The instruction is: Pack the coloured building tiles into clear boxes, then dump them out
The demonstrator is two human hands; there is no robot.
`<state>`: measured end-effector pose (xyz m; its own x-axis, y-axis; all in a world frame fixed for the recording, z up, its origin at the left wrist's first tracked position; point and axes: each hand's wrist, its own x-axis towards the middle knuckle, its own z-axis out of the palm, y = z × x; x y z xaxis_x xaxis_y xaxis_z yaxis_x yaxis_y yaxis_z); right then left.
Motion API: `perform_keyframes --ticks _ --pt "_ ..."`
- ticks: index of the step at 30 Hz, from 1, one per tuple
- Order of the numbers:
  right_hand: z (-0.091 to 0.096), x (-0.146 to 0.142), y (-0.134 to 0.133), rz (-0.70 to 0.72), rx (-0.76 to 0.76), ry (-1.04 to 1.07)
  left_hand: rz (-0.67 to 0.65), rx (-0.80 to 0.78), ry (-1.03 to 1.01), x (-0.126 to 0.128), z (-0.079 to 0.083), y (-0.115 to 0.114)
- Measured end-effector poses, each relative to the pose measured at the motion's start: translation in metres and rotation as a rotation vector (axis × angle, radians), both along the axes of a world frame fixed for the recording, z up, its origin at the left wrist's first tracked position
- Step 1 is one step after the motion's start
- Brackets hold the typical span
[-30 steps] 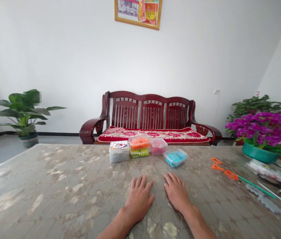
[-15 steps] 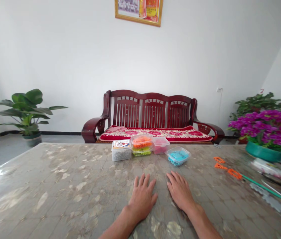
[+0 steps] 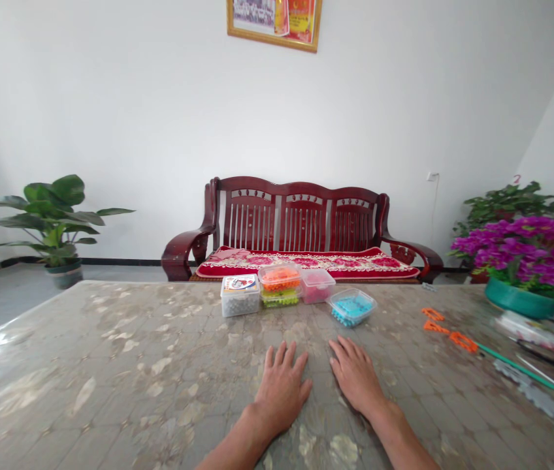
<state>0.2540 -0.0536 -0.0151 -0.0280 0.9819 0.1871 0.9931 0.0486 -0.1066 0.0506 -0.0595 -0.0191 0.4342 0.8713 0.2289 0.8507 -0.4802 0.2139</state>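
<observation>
Both hands lie palm down on the patterned tabletop [image 3: 125,378]. My left hand [image 3: 283,382] is open, its fingers spread and pointing away from me. To its right, my right hand [image 3: 354,371] rests flat with its fingers stretched out and nothing held. Beyond them stands a row of clear plastic boxes. At the left is a box of grey pieces [image 3: 240,303] with a printed label on its lid. Beside it, a box of orange pieces [image 3: 279,279] sits on a box of yellow-green pieces [image 3: 279,298]. A box of pink pieces [image 3: 319,287] follows, then a box of blue pieces [image 3: 352,307], nearest my right hand.
On the right lie orange linked pieces [image 3: 463,341], a green stick [image 3: 517,367] and a grey toothed strip [image 3: 526,388]. Purple flowers [image 3: 526,245] stand in a teal pot [image 3: 522,297]. Behind the table is a wooden bench [image 3: 301,215]; a potted plant [image 3: 59,222] stands left.
</observation>
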Motion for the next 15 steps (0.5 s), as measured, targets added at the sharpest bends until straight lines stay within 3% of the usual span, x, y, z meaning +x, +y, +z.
perform_keyframes --ticks 15 --pt "0.0028 -0.0013 -0.0019 0.0 0.0 0.003 -0.001 0.0 0.015 -0.0008 0.0001 0.0014"
